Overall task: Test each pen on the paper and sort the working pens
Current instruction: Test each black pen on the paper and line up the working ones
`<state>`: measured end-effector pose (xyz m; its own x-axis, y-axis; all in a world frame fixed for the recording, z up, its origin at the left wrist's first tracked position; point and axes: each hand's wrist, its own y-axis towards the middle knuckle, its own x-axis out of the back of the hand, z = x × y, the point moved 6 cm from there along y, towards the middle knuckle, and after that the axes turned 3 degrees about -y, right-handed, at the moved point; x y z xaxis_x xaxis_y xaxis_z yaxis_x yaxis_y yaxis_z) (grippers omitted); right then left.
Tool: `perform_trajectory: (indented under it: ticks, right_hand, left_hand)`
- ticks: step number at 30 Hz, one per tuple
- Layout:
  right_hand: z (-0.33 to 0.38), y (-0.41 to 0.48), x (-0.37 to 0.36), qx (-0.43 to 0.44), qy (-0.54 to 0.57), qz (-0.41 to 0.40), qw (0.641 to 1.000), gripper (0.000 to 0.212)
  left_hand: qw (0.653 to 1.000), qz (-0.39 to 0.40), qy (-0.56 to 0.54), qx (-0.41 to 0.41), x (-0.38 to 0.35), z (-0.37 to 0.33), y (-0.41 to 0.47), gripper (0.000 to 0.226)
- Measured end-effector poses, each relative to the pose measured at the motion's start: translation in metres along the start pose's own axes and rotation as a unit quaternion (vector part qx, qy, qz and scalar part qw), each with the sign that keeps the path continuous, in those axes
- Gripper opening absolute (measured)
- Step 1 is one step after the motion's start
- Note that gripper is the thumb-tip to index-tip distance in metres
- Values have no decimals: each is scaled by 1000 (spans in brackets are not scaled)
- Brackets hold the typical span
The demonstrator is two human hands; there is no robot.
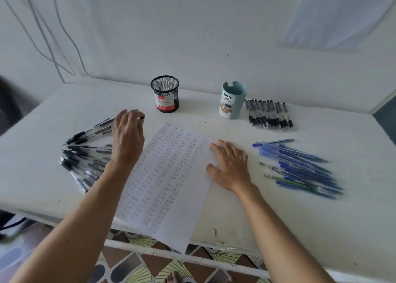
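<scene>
A white paper (171, 175) covered with rows of small written test marks lies slanted in the middle of the table, its near corner hanging over the front edge. My right hand (230, 167) rests flat on the paper's right edge, fingers spread. My left hand (128, 137) hovers, blurred, over the inner side of a fanned pile of black pens (85, 154) at the left, fingers loosely curled. A small dark tip shows at its fingertips; I cannot tell whether it holds a pen.
A black mesh cup (165, 94) and a pale teal desk organizer (232, 99) stand at the back. A neat row of black pens (269, 114) lies right of the organizer. Blue pens (300, 167) are heaped at the right. The white table (278, 218) meets a wall behind.
</scene>
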<state>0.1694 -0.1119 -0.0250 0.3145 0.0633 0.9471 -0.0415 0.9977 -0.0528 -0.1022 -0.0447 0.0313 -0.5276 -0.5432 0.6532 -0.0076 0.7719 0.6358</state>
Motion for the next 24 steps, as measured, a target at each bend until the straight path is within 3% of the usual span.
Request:
perform_trajectory:
  ticks: [3,6,9,12,13,17,20,21,24]
  right_hand:
    - [-2,1,-1,1,4,23,1000,72]
    - [-5,0,0,12,-4,43,999,66]
    - [-10,-1,4,33,-11,56,998,70]
    - [-13,-3,2,45,-30,47,997,82]
    - [-13,-3,1,48,-35,39,997,87]
    - [-13,-4,-2,49,-37,18,998,93]
    - [-15,-3,-3,38,-43,16,998,100]
    - [-15,-3,-3,35,-46,16,998,101]
    - [-16,-5,-2,26,-57,12,998,104]
  left_hand:
    - [991,-37,-126,-2,9,-25,7,19]
    - [960,-81,-257,71,17,-46,10,16]
    - [862,-90,-454,208,12,-60,14,12]
    - [731,-35,-601,322,-5,-72,14,37]
    - [702,-18,-623,344,-10,-75,13,38]
    - [675,14,-636,374,-20,-87,10,20]
    - [616,23,-677,401,-34,-92,7,21]
    - [612,27,-680,403,-39,-92,6,22]
    - [653,32,-645,396,-56,-89,2,15]
